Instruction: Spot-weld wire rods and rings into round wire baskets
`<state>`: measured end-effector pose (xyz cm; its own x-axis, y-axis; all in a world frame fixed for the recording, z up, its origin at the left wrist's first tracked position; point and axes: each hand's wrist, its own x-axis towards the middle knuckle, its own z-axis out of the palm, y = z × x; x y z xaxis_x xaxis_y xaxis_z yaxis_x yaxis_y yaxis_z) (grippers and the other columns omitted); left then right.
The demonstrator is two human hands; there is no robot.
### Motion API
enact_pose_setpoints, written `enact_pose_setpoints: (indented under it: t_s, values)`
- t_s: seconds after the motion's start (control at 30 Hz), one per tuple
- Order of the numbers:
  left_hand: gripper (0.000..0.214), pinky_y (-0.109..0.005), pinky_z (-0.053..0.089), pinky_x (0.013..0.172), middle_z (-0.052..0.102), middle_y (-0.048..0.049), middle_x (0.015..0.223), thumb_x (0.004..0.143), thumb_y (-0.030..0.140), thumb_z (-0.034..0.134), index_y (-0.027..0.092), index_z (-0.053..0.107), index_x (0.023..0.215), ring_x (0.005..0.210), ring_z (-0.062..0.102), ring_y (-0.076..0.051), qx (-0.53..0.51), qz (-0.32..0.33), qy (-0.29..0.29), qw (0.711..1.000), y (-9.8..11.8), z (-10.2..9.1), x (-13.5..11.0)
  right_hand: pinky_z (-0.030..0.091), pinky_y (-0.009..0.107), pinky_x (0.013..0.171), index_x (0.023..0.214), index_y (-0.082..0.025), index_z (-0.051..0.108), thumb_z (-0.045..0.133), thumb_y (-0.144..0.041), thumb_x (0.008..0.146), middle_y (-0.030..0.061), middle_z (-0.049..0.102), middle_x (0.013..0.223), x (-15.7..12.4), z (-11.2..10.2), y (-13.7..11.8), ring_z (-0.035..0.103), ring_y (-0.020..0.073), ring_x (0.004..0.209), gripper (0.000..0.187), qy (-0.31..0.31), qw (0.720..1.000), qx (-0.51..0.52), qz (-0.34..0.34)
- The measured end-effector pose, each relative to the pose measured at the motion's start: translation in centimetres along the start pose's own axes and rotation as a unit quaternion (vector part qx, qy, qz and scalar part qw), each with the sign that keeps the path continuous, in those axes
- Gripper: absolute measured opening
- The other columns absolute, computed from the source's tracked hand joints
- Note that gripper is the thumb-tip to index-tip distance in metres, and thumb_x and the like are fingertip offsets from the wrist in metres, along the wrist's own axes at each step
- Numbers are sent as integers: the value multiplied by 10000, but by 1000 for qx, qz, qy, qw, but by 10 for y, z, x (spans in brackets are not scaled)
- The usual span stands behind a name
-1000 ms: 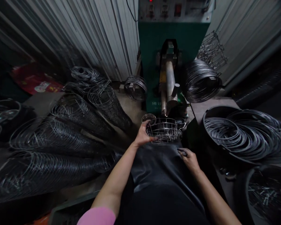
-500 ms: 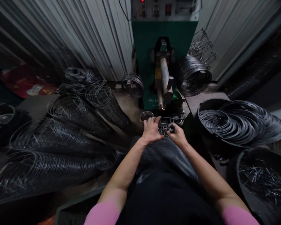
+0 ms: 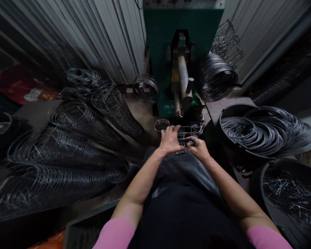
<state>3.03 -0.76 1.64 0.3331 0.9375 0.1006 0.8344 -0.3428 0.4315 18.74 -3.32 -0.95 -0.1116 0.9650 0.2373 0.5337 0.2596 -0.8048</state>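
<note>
Both hands are together over my lap, just below the welding machine's electrode tip [image 3: 180,115]. My left hand [image 3: 169,140] grips the left side of a small wire frame [image 3: 185,130], with thumb and fingers spread along its edges. At the frame's right side, my right hand [image 3: 199,148] is closed around a small bunch of short wires [image 3: 190,142]. Their bright ends show by the fingertips, but most of the bunch is hidden in the palm. A wire ring or round dish [image 3: 162,125] lies just beyond my left hand.
The green machine [image 3: 160,45] stands ahead. Wire coils [image 3: 217,77] hang at its right. Long stacks of wire rings [image 3: 62,183] fill the left side. On the right are a tub of rings [image 3: 228,138] and a bin of short wires [image 3: 290,197]. A crate [image 3: 77,228] sits lower left.
The view has tipped down slightly, so the machine sits higher. My right hand has shifted a little right and down against the wire frame; the left keeps its grip.
</note>
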Motion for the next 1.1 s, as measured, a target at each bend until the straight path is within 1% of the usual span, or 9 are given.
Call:
enact_pose_setpoints:
  t_s: [0.13,0.23,0.3,0.4,0.53,0.63,0.8,0.87,1.1]
  values:
    - [894,-435,308,956,437,-107,1231,516,425,722,194,342,1292,1118,401,-295,3,7,-1,1000,-3,-1,1,496,302,756,904,-206,674,508,-225,780,40,707,897,3,-10,-1,649,190,836,208,-71,997,-6,-22]
    - [910,-436,322,948,442,-110,1224,501,413,736,188,346,1292,1123,402,-303,1,3,-1,1000,-5,-5,4,496,329,786,917,-196,669,492,-254,814,63,698,907,9,-18,-3,643,197,858,213,-106,992,-25,-60]
    - [916,-437,327,948,442,-110,1225,500,410,738,181,344,1295,1128,400,-305,-4,5,2,1000,-6,-9,6,499,339,777,936,-185,663,511,-269,811,78,687,902,12,-22,-5,639,204,855,214,-128,987,-43,-91]
    - [906,-429,336,946,441,-105,1234,503,411,735,181,351,1291,1128,402,-299,-7,11,9,1000,-9,-13,7,504,336,751,977,-172,646,575,-253,766,90,669,911,16,-25,-7,631,209,849,238,-154,977,-73,-129]
    - [909,-419,345,945,441,-100,1231,494,406,739,179,359,1289,1123,409,-295,-14,12,4,1000,-14,-14,9,504,312,724,933,-166,648,556,-188,761,80,666,864,20,-23,-6,630,190,809,197,-157,974,-87,-138]
    - [917,-415,343,952,445,-100,1224,488,402,746,176,362,1289,1124,413,-292,-25,12,-4,1000,-18,-13,13,501,299,718,907,-189,657,547,-168,761,61,666,847,23,-20,-4,629,178,794,185,-155,975,-80,-137]
    - [908,-418,335,960,453,-85,1219,491,400,746,217,357,1291,1134,412,-297,-39,3,-22,999,-24,-12,25,498,296,717,923,-215,669,528,-114,749,52,662,849,29,-15,2,624,175,801,245,-142,976,-73,-148]
    - [907,-421,340,958,455,-87,1217,491,393,743,214,356,1292,1141,410,-299,-42,7,-28,999,-27,-13,30,498,293,713,929,-215,670,528,-90,739,55,660,861,32,-13,4,624,175,802,268,-139,975,-78,-153]
    - [931,-428,326,991,430,-93,1258,493,379,745,211,333,1311,1197,375,-295,-68,35,-18,997,-41,-12,46,497,279,712,930,-185,660,512,-8,671,66,651,873,49,-12,4,627,177,808,347,-141,970,-103,-167]
